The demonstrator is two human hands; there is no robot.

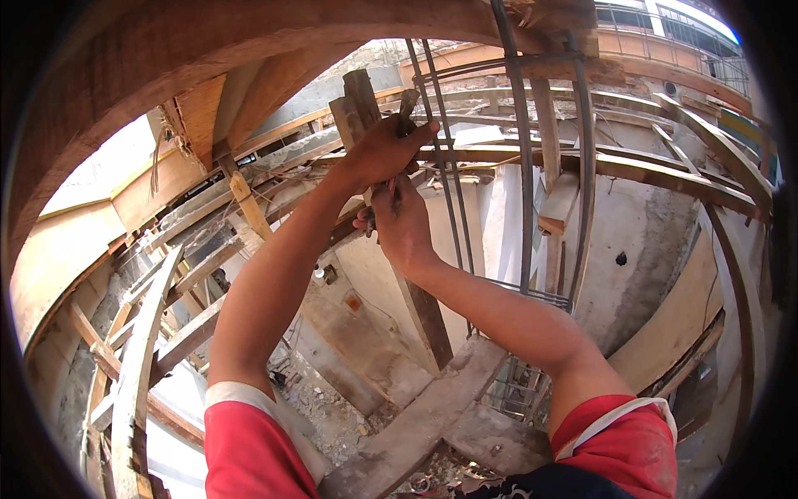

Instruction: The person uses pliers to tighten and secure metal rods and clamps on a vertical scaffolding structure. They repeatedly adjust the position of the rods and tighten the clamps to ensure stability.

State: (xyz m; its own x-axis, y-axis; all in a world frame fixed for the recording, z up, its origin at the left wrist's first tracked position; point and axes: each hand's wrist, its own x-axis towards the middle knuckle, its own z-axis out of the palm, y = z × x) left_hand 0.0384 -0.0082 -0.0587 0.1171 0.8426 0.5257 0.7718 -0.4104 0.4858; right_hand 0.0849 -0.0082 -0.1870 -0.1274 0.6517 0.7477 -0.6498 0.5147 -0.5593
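In front of me an upright wooden post (pixel 426 320) runs from the boards below to a paired top end (pixel 361 98). My left hand (pixel 384 151) is closed high against the post, around a short brownish piece (pixel 408 103) with a wider upper end, whose kind I cannot tell. Just below it, my right hand (pixel 402 223) is also closed at the post. A small dark bit (pixel 370 223) shows beside its fingers, and its grip is mostly hidden. Thin steel bars (pixel 449 179) rise just right of both hands.
A thick wooden beam (pixel 249 40) arches overhead. Thicker rebar (pixel 524 166) stands to the right, tied by cross bars. Planks (pixel 424 416) lie beneath me, with rubble (pixel 332 420) farther down. Timber framing (pixel 141 358) fills the left side, and long rails (pixel 665 172) cross at right.
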